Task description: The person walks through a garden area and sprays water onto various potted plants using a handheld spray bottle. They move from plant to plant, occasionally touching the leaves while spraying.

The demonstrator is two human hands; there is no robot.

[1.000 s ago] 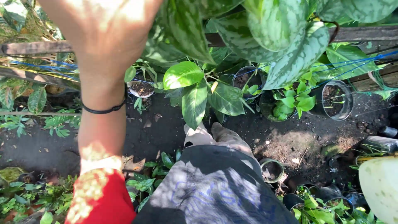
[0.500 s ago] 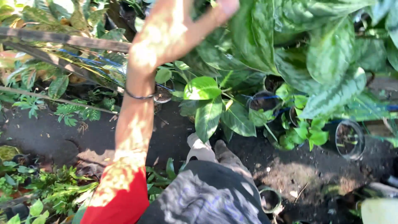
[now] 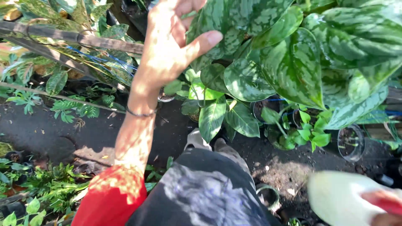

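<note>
My left hand is raised with its fingers spread, the thumb against a large green leaf mottled with silver. It holds nothing. A black band circles that wrist above a red sleeve. At the bottom right, a blurred white container with a red part comes into view. Only a sliver of my right hand shows beneath it, gripping it.
More mottled leaves hang at the top right over dark soil. Black pots with small plants stand below them, and an empty pot lies near my shoes. A wooden rail crosses the top left. Low green plants grow at the left.
The view has tilted up toward the hanging leaves. My left hand has gone from reaching past the top edge to resting on a leaf. The white container has moved in from the right.
</note>
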